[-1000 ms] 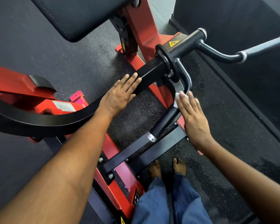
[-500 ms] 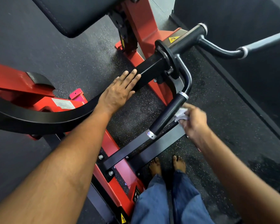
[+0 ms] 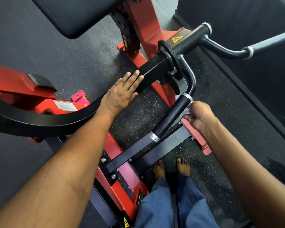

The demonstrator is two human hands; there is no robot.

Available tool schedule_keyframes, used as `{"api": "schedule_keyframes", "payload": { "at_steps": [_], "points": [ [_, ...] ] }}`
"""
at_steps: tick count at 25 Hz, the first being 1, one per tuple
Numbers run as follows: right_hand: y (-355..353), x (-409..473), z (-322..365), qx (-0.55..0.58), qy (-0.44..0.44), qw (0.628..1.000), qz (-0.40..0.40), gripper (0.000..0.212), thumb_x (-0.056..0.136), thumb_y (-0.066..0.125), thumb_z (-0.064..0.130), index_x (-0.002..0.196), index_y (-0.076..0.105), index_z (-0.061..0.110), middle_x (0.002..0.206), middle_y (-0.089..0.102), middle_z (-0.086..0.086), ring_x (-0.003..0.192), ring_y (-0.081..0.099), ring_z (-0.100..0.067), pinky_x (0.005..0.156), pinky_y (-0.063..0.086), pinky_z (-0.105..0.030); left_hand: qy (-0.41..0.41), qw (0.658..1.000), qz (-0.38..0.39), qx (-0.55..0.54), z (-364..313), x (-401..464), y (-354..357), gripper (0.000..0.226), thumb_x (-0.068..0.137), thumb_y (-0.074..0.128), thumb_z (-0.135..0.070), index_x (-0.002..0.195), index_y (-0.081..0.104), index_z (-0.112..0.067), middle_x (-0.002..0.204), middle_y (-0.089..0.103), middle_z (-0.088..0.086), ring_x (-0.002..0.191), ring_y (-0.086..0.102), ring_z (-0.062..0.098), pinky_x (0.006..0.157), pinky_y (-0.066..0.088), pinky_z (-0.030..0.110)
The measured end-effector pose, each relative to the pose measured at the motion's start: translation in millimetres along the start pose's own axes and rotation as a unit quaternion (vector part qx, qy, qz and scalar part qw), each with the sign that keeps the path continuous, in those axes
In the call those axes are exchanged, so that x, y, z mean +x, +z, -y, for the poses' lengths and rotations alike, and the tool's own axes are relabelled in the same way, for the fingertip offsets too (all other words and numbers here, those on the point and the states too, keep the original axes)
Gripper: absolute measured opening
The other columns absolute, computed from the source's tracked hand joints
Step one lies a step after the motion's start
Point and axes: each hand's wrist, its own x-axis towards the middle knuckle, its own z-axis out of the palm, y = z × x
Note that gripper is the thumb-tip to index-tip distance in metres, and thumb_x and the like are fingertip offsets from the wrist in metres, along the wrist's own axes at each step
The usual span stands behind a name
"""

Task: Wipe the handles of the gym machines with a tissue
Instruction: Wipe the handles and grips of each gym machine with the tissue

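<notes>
A dark rubber floor (image 3: 82,51) flecked with pale specks fills most of the view — matte, evenly lit. At upper right stands a dark wall (image 3: 247,15), possibly padded — hard to tell.

open floor (image 3: 130,116) left of handle (image 3: 171,117), footplate (image 3: 155,152) below

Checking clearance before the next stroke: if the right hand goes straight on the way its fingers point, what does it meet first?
Most likely the black handle: the right hand presses the tissue against its side, so there is no gap. Depth is hard to judge.
</notes>
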Motion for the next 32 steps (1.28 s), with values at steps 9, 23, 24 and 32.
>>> {"api": "schedule_keyframes", "payload": {
  "at_steps": [9,23,24,32],
  "points": [
    [2.4,-7.6,-8.6,-0.055,-0.051,0.997,0.037,0.037,0.085,0.034,-0.007,0.076,0.061,0.015,0.064,0.053,-0.003,0.057,0.049,-0.011,0.066,0.044,-0.026,-0.001,1.000,0.001,0.001,0.8,-2.5,3.3,0.055,0.102,0.034,-0.030,0.152,0.016,-0.013,0.156,0.031,0.013,0.136,0.040,0.037,0.102,0.047,0.050],
    [-28.4,-57.6,-53.3,-0.220,-0.153,0.963,-0.019,0.036,0.085,0.040,-0.014,0.110,0.063,-0.002,0.096,0.068,-0.012,0.073,0.059,-0.009,0.072,0.052,-0.024,-0.004,1.000,0.006,0.007,0.3,-2.7,1.9,0.056,0.103,0.032,-0.032,0.152,0.012,-0.014,0.157,0.028,0.012,0.138,0.039,0.036,0.103,0.046,0.049],
    [-32.2,-52.0,-45.4,-0.261,-0.265,0.923,-0.097,0.042,0.083,0.039,-0.014,0.115,0.062,-0.001,0.105,0.068,-0.008,0.085,0.058,-0.009,0.081,0.049,-0.023,-0.006,1.000,0.005,0.009,0.2,-1.4,1.0,0.056,0.103,0.031,-0.032,0.152,0.012,-0.014,0.157,0.028,0.012,0.138,0.039,0.036,0.103,0.046,0.048],
    [-54.2,1.7,-59.3,-0.677,-0.663,0.239,0.214,0.065,0.081,0.016,-0.005,0.144,0.024,0.006,0.152,0.027,-0.012,0.144,0.009,-0.028,0.116,0.009,-0.044,-0.005,1.000,0.006,0.005,1.5,-3.2,2.9,0.056,0.103,0.030,-0.032,0.153,0.011,-0.015,0.157,0.028,0.012,0.138,0.038,0.036,0.103,0.046,0.049]
  ]
}}
